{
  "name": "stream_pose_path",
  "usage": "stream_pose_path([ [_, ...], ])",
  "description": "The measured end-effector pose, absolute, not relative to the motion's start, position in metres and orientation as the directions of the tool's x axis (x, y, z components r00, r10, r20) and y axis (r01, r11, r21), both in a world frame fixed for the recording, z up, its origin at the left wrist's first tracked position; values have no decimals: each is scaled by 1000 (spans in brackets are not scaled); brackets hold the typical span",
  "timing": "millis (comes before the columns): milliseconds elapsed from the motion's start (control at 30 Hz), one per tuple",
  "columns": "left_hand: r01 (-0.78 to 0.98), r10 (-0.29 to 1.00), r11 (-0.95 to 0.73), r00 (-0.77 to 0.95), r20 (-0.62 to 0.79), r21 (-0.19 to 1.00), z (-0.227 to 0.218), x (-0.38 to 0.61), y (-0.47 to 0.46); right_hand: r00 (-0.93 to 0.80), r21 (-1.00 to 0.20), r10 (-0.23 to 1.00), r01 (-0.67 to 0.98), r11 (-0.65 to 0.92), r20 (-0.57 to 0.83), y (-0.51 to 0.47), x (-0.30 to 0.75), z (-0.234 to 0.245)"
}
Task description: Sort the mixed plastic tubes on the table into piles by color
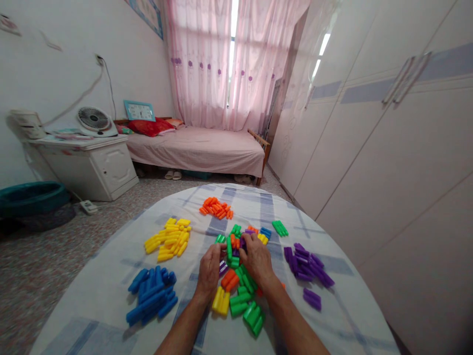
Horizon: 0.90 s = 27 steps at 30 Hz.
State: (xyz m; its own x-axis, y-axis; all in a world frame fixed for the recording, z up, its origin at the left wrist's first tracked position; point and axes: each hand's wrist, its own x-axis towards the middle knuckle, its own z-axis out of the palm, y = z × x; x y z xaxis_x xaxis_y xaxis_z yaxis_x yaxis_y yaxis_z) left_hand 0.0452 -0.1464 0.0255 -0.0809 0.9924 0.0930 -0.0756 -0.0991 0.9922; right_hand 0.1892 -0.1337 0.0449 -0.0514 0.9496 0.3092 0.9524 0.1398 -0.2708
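Note:
Both my hands work at a mixed pile of tube-shaped plastic blocks in the middle of the round table. My left hand (210, 270) is at the pile's left side, its fingers bent together beside a green block (229, 249); what they grip is hidden. My right hand (256, 257) reaches in from the right, fingers closed around a purple block (243, 242) that shows partly. Orange blocks (235, 241) lie between the hands. Nearer me are a yellow block (220, 301), an orange block (230, 280) and several green blocks (253, 318).
Sorted heaps ring the pile: blue blocks (151, 293), yellow blocks (170, 239), orange blocks (216, 208) and purple blocks (307, 265). One green block (280, 228) lies apart at back right. A checked cloth (332, 315) covers the table. Beyond stand a bed (199, 145) and wardrobe (369, 148).

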Motion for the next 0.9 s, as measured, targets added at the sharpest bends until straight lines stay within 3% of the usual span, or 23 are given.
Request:
stream_pose_path([
  [200, -72, 993, -104, -62, 100, 992, 24, 45, -146, -4, -329, 939, 936, 125, 344, -137, 187, 43],
  [467, -48, 992, -112, -62, 109, 993, 27, 45, -148, 156, -737, 921, 653, 175, 356, -145, 210, 49],
  [567, -33, 992, -113, -68, 111, 993, 28, 45, -148, 205, -814, 923, 557, 162, 324, -158, 234, 57],
  [667, -28, 992, -100, -77, 98, 995, 28, 45, -148, 242, -776, 912, 620, 116, 330, -181, 266, 62],
  [900, -32, 992, -107, -69, 104, 994, 23, 45, -146, 300, -544, 881, 837, -60, 365, -236, 330, 51],
])
